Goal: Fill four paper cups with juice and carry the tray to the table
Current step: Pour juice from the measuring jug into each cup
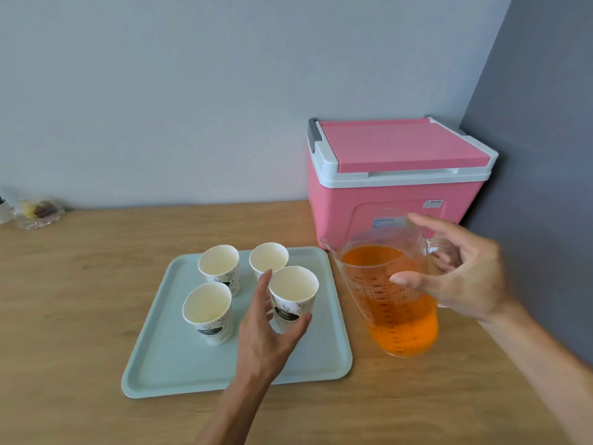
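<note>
paper cups (219, 263), four and all empty, stood upright on the tray (179, 374). in the head view our left hand (269, 332) curled thumb and fingers round the cup nearest it (293, 292), steadying it. the jug (369, 284) of juice (407, 329) stood upright just ahead of our right hand (462, 277), handle toward the fingers. that hand was spread wide, gripping nothing, thumb at the jug wall. we judged it the nearer hand for lifting the jug.

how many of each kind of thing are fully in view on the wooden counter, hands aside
paper cups: 4
mint tray: 1
clear measuring jug of orange juice: 1
pink cooler box: 1
glass dish: 1
total: 8
</note>
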